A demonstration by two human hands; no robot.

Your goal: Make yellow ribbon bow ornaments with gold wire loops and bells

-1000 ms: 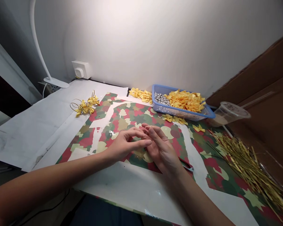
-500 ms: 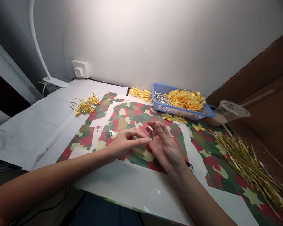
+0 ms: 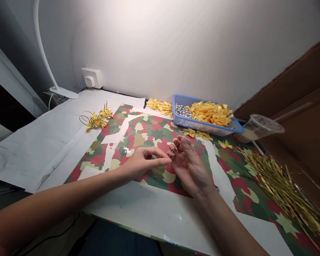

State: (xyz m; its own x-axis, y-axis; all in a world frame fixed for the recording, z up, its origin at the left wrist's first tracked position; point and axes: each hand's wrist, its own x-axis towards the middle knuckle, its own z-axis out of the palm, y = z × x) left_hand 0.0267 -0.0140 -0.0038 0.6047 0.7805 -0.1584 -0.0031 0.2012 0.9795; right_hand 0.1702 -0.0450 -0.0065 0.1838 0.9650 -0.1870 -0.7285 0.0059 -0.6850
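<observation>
Apparently a thin, pale, thread-like strand (image 3: 175,147) hangs at the fingers of the right hand (image 3: 192,167), above the tabletop (image 3: 154,217), inward from the middle of its front edge. It should be nearly weightless, bendy and easily lost from the fingertips — best pinched close to an end. The right hand is half curled; I cannot tell how firmly it grips. The left hand (image 3: 141,161) brings thumb and forefinger together beside it — whether on the strand is unclear. Beyond, by the back edge, a blue plastic basket (image 3: 238,127) carries yellow ribbon bows (image 3: 210,113) and silver beads (image 3: 183,111).
</observation>
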